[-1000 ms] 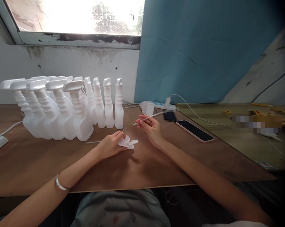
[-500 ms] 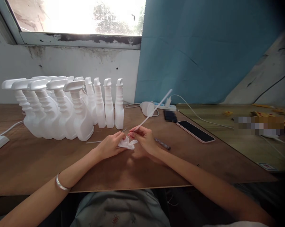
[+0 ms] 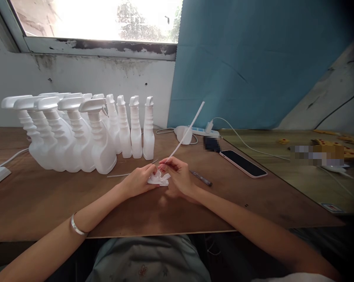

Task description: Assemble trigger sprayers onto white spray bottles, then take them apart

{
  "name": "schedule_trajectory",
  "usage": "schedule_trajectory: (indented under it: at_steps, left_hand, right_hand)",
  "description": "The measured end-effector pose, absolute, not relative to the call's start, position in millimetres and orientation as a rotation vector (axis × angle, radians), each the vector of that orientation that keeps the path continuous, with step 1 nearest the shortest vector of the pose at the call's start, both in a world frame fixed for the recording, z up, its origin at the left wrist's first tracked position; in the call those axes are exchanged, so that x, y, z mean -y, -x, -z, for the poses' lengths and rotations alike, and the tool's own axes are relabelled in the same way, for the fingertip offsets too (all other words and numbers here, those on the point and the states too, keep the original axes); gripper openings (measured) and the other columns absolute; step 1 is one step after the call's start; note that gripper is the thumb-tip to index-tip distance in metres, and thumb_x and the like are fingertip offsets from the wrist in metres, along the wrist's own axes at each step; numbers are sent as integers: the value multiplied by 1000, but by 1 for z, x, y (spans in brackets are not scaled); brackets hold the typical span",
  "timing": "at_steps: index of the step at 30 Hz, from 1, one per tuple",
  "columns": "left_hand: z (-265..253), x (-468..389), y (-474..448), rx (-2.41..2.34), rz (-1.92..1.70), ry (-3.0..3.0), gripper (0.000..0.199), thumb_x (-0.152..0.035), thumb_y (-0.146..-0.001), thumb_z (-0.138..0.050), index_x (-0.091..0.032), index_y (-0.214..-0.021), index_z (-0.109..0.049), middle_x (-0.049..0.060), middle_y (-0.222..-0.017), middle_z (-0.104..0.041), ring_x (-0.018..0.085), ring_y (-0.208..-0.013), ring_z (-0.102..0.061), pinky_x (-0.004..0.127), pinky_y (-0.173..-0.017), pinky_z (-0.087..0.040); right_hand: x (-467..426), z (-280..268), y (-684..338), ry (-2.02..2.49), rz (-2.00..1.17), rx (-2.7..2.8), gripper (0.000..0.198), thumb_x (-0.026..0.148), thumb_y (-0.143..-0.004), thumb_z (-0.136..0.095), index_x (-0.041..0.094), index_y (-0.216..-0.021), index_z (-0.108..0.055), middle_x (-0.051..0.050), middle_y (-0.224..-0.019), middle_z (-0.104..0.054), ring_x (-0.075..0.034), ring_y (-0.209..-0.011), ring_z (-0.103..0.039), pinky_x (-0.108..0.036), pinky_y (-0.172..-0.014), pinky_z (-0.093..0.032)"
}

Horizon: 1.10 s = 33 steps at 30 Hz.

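Low over the brown table, my left hand is closed around a white spray trigger head, its trigger side showing toward the right. My right hand pinches the lower end of a long white plastic tube, which slants up and to the right. The fingertips of both hands meet at the spray head; whether the tube's end sits inside it is hidden by the fingers. Another thin white tube lies on the table left of my left hand. A dark slim tool lies right of my right hand.
Several white spray bottles stand in rows at the back left. A pink-edged phone, a power strip and a round white object lie at the back right. A white cable runs across the table's right part.
The tube in my right hand has tilted more upright, its top end shifting left and up. Both hands stay almost in place on the spray head and tube.
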State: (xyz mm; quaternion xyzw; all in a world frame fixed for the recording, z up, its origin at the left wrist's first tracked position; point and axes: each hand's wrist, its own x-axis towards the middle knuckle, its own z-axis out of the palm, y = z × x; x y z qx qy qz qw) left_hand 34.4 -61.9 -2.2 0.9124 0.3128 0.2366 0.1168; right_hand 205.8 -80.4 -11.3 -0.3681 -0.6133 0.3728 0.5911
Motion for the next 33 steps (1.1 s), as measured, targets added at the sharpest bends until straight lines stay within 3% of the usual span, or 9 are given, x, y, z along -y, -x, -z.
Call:
schedule_trajectory:
  at_steps: [7,22,28,33]
  left_hand:
    - [3,61,-35,-900,-682,-2662,27,-40,-73,-59,-20,-84,-43,2,-87,-58,17,-73,-57,27,-63,-43]
    - [5,60,-35,-854,-649,-2688,26,-33,-75,-58,-20,-90,-43,3,-91,-55,18,-77,-57,27,-64,-43]
    - [9,58,-35,-838,-670,-2657,26,-33,-73,-60,-19,-87,-44,2,-86,-55,18,-75,-56,27,-64,-43]
    - [12,56,-35,-791,-726,-2557,28,-35,-73,-60,-19,-92,-48,3,-90,-56,18,-81,-56,27,-69,-44]
  right_hand:
    - [84,8,-205,943,-754,1517,17,36,-75,-60,19,-77,-60,0,-69,-62,-12,-60,-56,-24,-56,-44]
    - [91,1,-205,974,-477,1712,14,29,-80,-52,19,-85,-62,-4,-87,-66,-15,-74,-61,-28,-67,-47]
    - [85,13,-199,924,-731,1448,22,34,-70,-65,20,-84,-55,1,-66,-61,-13,-60,-58,-25,-56,-47]
    - [86,20,-197,901,-578,1572,15,35,-74,-61,20,-72,-59,-1,-70,-62,-14,-66,-58,-28,-65,-48]
